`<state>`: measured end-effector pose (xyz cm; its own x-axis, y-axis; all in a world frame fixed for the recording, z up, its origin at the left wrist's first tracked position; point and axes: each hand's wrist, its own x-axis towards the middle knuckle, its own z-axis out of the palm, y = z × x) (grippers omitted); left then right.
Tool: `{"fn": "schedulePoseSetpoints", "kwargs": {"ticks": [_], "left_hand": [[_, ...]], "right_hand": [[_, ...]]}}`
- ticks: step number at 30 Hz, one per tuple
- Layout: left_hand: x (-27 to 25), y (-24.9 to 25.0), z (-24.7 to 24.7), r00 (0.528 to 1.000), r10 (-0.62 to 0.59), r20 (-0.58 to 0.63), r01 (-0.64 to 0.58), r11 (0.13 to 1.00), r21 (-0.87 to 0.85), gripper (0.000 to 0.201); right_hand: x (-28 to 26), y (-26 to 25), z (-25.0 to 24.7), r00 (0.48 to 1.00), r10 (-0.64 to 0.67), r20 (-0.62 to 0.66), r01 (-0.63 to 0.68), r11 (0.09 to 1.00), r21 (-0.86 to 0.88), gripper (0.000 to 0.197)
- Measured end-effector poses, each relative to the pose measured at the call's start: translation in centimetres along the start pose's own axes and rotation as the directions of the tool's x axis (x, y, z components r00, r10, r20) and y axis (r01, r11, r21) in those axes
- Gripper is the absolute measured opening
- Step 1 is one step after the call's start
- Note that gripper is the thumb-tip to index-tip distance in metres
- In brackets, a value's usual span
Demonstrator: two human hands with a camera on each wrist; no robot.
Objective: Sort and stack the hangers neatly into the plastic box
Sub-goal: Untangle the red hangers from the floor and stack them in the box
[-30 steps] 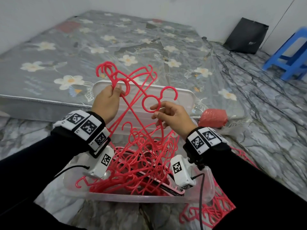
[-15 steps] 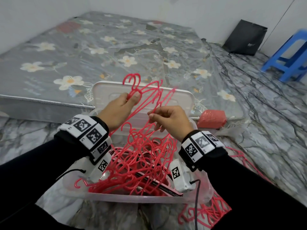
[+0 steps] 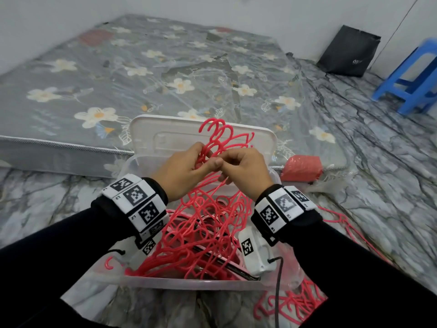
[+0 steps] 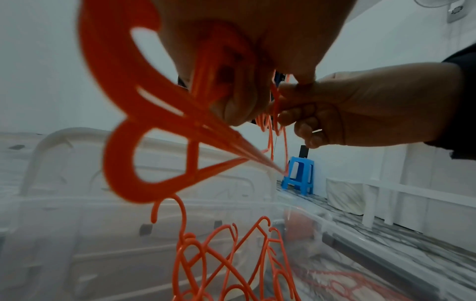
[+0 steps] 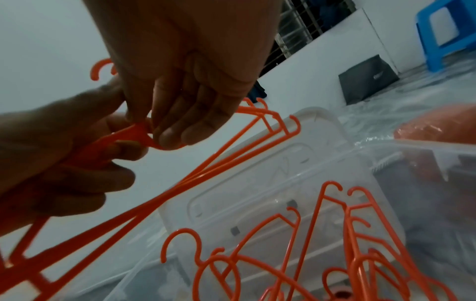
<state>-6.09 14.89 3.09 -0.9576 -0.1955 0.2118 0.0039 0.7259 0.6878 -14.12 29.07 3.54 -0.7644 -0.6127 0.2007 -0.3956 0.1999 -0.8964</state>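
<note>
A bunch of red plastic hangers (image 3: 222, 138) is held upright over the clear plastic box (image 3: 189, 284), hooks pointing up. My left hand (image 3: 182, 169) grips the bunch near the necks (image 4: 213, 67). My right hand (image 3: 243, 166) meets it there and pinches the same hangers (image 5: 144, 132) with fingertips and thumb. Their arms hang down into a tangled heap of red hangers (image 3: 203, 237) inside the box. The box lid (image 3: 165, 136) stands open behind the hands.
More red hangers (image 3: 290, 304) lie on the marble floor right of the box. A mattress with a flower print (image 3: 142, 74) lies beyond the box, with a red bag (image 3: 302, 168) at its corner. A blue stool (image 3: 411, 79) and a black bag (image 3: 350, 52) stand far right.
The hangers held apart a second ago have been brought together into one bunch. Both hands moved inward until they touch at the hanger necks.
</note>
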Motion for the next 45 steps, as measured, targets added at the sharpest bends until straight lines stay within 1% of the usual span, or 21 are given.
{"fn": "schedulePoseSetpoints", "kwargs": {"ticks": [3, 5, 6, 8, 10, 13, 16, 18, 22, 24, 26, 27, 28, 29, 31, 33, 36, 38, 39, 42, 45], "left_hand": [[0.2, -0.5, -0.2, 0.999, 0.008, -0.037, -0.005, 0.997, 0.081, 0.039], [0.2, -0.9, -0.3, 1.0, 0.016, -0.016, -0.013, 0.99, 0.139, 0.028], [0.2, -1.1, -0.3, 1.0, 0.021, 0.004, -0.022, 0.986, 0.167, 0.027], [0.1, -1.1, -0.4, 0.999, 0.036, 0.036, -0.042, 0.981, 0.19, 0.027], [-0.1, -0.8, -0.6, 0.998, 0.04, 0.056, -0.049, 0.987, 0.154, 0.025], [-0.3, -0.4, -0.6, 0.996, 0.023, 0.089, -0.042, 0.975, 0.219, 0.023], [-0.5, -0.8, -0.5, 0.999, -0.008, 0.035, -0.011, 0.858, 0.514, 0.023], [-0.6, -1.0, -0.5, 1.0, -0.013, -0.007, 0.015, 0.781, 0.624, 0.022], [-0.3, -1.8, -1.1, 0.997, -0.071, -0.003, 0.058, 0.794, 0.605, 0.019], [0.1, -2.3, -1.9, 0.994, -0.099, -0.047, 0.107, 0.796, 0.596, 0.019], [0.5, -2.9, -3.0, 0.985, -0.127, -0.12, 0.174, 0.78, 0.602, 0.019], [0.8, -3.2, -3.6, 0.977, -0.15, -0.15, 0.21, 0.78, 0.589, 0.02], [0.9, -3.6, -4.1, 0.97, -0.177, -0.168, 0.242, 0.786, 0.569, 0.021], [1.1, -3.9, -4.5, 0.964, -0.202, -0.175, 0.266, 0.793, 0.549, 0.022], [1.2, -4.3, -4.9, 0.958, -0.228, -0.172, 0.285, 0.805, 0.52, 0.023], [1.1, -4.3, -4.8, 0.958, -0.239, -0.158, 0.286, 0.812, 0.509, 0.023], [0.8, -4.4, -4.5, 0.962, -0.238, -0.131, 0.271, 0.822, 0.5, 0.022], [0.7, -4.5, -4.4, 0.964, -0.234, -0.123, 0.264, 0.829, 0.493, 0.022], [0.7, -4.5, -4.4, 0.964, -0.234, -0.123, 0.264, 0.831, 0.49, 0.022], [0.7, -4.4, -4.7, 0.963, -0.23, -0.137, 0.268, 0.828, 0.493, 0.022], [0.6, -4.0, -5.0, 0.963, -0.223, -0.149, 0.268, 0.826, 0.496, 0.022]], "right_hand": [[0.4, 0.1, -0.9, 0.991, -0.097, -0.097, 0.077, 0.979, -0.188, 0.009], [0.6, 0.3, -1.8, 0.973, -0.194, -0.127, 0.127, 0.903, -0.41, 0.018], [0.7, 0.4, -2.1, 0.972, -0.22, -0.086, 0.142, 0.837, -0.528, 0.026], [0.6, 0.7, -2.6, 0.976, -0.202, 0.079, 0.194, 0.655, -0.73, 0.046], [0.4, 0.9, -2.5, 0.968, -0.143, 0.207, 0.251, 0.504, -0.827, 0.05], [0.3, 1.1, -2.1, 0.958, -0.083, 0.273, 0.283, 0.411, -0.866, 0.04], [0.1, 0.8, -1.7, 0.944, -0.085, 0.32, 0.329, 0.325, -0.887, 0.042], [0.1, 0.6, -1.2, 0.935, -0.088, 0.344, 0.353, 0.34, -0.872, 0.047], [-0.1, 0.8, -0.3, 0.938, -0.109, 0.329, 0.344, 0.398, -0.85, 0.052], [-0.3, 0.7, 0.0, 0.946, -0.183, 0.267, 0.321, 0.42, -0.849, 0.045], [-0.8, 0.6, 0.8, 0.917, -0.274, 0.289, 0.386, 0.429, -0.817, 0.032], [-1.1, 0.7, 1.4, 0.89, -0.284, 0.357, 0.451, 0.433, -0.78, 0.026], [-1.7, 0.8, 2.2, 0.859, -0.238, 0.454, 0.512, 0.448, -0.733, 0.023], [-2.3, 1.1, 3.1, 0.819, -0.133, 0.558, 0.548, 0.47, -0.692, 0.023], [-3.4, 2.0, 4.8, 0.698, 0.134, 0.703, 0.579, 0.472, -0.665, 0.029], [-4.1, 3.0, 6.1, 0.596, 0.286, 0.75, 0.617, 0.435, -0.656, 0.031], [-4.6, 4.0, 7.1, 0.538, 0.332, 0.775, 0.667, 0.395, -0.632, 0.017], [-4.6, 4.0, 7.3, 0.545, 0.306, 0.781, 0.68, 0.383, -0.625, 0.016], [-4.3, 3.8, 7.2, 0.566, 0.267, 0.78, 0.678, 0.387, -0.625, 0.016], [-3.1, 2.9, 6.0, 0.65, 0.117, 0.751, 0.663, 0.395, -0.635, 0.018], [-1.5, 2.3, 3.9, 0.749, 0.041, 0.661, 0.595, 0.397, -0.699, 0.017]]}}
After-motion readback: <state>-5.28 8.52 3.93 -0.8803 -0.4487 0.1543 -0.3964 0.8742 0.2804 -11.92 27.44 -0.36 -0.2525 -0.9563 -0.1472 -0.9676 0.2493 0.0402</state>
